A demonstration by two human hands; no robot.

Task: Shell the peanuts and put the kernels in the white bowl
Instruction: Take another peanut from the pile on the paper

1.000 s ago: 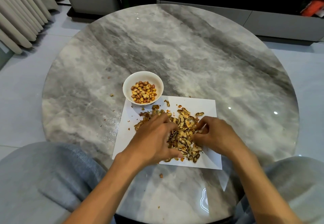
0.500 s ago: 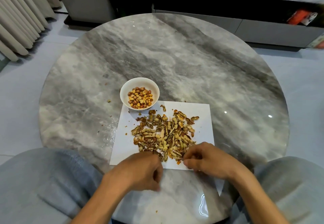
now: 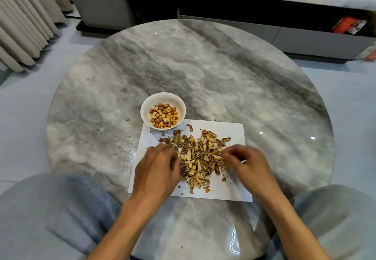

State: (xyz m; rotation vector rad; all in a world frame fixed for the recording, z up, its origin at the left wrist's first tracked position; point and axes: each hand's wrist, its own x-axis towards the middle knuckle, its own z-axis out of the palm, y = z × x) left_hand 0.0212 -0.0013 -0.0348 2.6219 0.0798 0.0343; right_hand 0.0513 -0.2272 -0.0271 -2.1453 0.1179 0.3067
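- Head view: both hands have moved forward since half a second ago, from the near edge of the white paper sheet [image 3: 227,131] up onto the pile of peanut shells [image 3: 198,158].
- The left hand [image 3: 156,170] now lies over the left side of the pile, fingers bent down among the shells; it is motion-blurred and I cannot tell whether it holds anything.
- The right hand [image 3: 247,164] reaches into the right side of the pile with its fingertips drawn together at the shells; blur hides whether a peanut is pinched there.
- A second ago the hands sat in the pile in much the same places.
- The camera has tipped up a little, so more of the far cabinet [image 3: 305,34] shows.
- No writing can be read; an orange packet [image 3: 348,25] on the cabinet shelf is too blurred to make out.
- The white bowl [image 3: 162,102] stands at the far left corner of the sheet, its near edge overlapping the paper, well apart from both hands.
- The bowl holds the kernels [image 3: 163,115], reddish-brown and yellow, covering its bottom.
- The sheet and the bowl rest on the round grey marble counter [image 3: 203,66], with a few shell crumbs scattered to the left of the bowl.
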